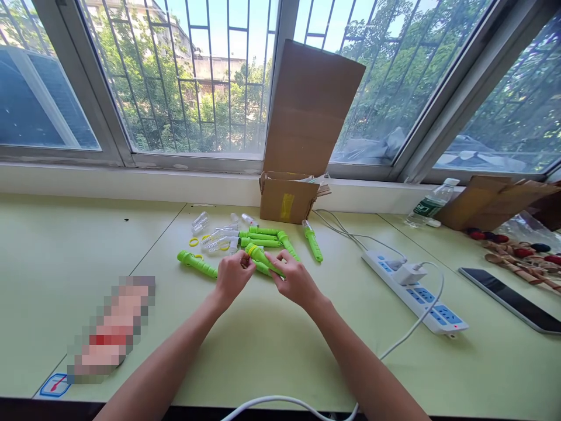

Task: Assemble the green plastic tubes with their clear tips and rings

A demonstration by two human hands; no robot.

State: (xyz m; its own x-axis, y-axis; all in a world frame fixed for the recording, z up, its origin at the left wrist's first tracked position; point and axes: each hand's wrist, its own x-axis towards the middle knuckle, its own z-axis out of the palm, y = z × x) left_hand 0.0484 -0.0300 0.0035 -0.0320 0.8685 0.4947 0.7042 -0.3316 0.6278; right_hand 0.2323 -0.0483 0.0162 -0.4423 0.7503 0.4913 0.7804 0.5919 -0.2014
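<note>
My right hand (298,280) is closed round a green ribbed plastic handle (260,255), tilted with its wider threaded end up and to the left. Yellow bands (251,249) circle that end. Pressed together right beside it are the fingers of my left hand (233,273); whatever they pinch is hidden. Beyond my hands lies a pile of similar green handles (262,241), with another handle (198,264) left of my left hand. Clear plastic caps (200,223) and loose yellow rings (193,241) are scattered to the left. One handle with a clear cap (312,242) lies to the right.
An open cardboard box (284,202) stands by the window. Rightward are a power strip (414,292) with cables, a phone (512,298), a water bottle (432,203) and wooden pieces with balls (521,252). A blurred-out object (114,330) lies at left.
</note>
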